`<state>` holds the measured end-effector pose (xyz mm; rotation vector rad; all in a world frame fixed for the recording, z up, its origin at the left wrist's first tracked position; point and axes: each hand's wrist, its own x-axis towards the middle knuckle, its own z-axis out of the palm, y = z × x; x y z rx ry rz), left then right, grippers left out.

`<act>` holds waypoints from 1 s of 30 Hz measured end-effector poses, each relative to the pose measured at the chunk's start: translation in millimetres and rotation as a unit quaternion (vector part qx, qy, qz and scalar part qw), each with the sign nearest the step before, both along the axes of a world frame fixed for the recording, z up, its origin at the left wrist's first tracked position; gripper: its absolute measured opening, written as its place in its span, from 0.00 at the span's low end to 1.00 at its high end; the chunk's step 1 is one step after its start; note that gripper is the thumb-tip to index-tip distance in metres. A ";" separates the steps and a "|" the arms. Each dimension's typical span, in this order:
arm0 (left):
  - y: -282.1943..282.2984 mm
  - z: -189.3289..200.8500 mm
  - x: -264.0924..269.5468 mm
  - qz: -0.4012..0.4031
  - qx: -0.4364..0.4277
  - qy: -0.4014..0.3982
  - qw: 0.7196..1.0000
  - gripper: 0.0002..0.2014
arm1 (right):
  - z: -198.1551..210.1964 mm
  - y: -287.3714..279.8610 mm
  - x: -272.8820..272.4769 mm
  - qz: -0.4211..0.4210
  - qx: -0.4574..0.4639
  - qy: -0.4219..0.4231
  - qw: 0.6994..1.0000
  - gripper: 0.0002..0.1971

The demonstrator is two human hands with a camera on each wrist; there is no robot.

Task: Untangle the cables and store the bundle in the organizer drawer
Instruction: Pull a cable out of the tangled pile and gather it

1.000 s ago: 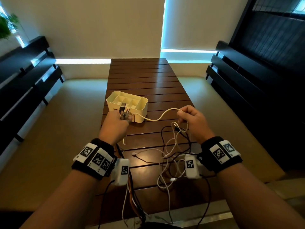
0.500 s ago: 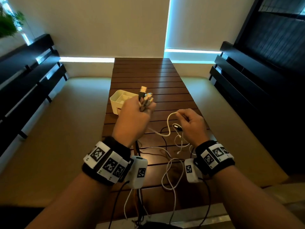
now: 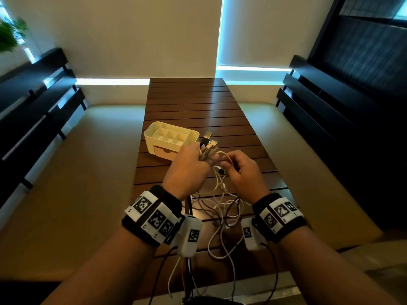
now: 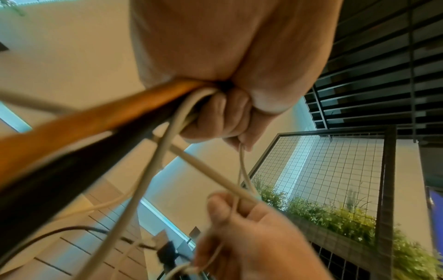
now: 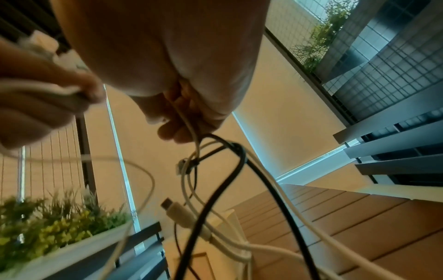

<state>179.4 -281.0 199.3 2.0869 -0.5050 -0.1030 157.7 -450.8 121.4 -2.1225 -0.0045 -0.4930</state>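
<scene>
My left hand (image 3: pixel 189 168) grips a bunch of cable ends, whose plugs (image 3: pixel 208 143) stick up above the fist. The left wrist view shows orange, black and white cables (image 4: pixel 134 121) running out of that fist (image 4: pixel 223 113). Just to its right, my right hand (image 3: pixel 239 170) pinches a thin white cable (image 5: pixel 191 130). From both hands a tangle of white and dark cables (image 3: pixel 222 208) hangs down onto the wooden table (image 3: pixel 198 106). A cream organizer (image 3: pixel 170 140) with open top compartments and a shut front drawer (image 3: pixel 165 152) stands behind my left hand.
Dark slatted benches (image 3: pixel 37 102) flank the table on the left and right (image 3: pixel 326 106). A loose white plug (image 5: pixel 177 212) dangles among the hanging cables. Bare slats stretch beyond the organizer to the far wall. A planter (image 5: pixel 48 233) with green plants shows in the wrist views.
My left hand lifted the bunch of plugs up and rightward from in front of the organizer. The right hand came in toward it, so the two hands are now close together.
</scene>
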 end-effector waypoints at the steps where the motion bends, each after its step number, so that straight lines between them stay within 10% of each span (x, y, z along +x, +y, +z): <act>1: 1.0 1.3 -1.5 -0.003 -0.012 -0.008 1.000 0.09 | -5.4 -0.8 1.6 -0.003 -0.025 0.023 0.999 0.03; 7: 20.7 12.8 5.1 0.038 -0.166 0.006 0.985 0.08 | -48.7 -26.4 3.1 -0.044 -0.084 0.216 0.972 0.05; 18: 22.4 5.5 17.0 0.035 -0.103 0.006 0.994 0.13 | 14.6 -9.6 -1.8 0.031 0.069 0.026 0.997 0.20; 24: 22.2 2.5 19.5 0.023 -0.139 0.038 0.989 0.12 | 35.9 3.7 -11.9 0.173 0.137 0.070 0.973 0.22; 30: 27.4 11.0 10.1 -0.007 -0.196 0.018 0.980 0.12 | 3.8 4.2 -8.1 0.135 0.039 0.156 0.978 0.07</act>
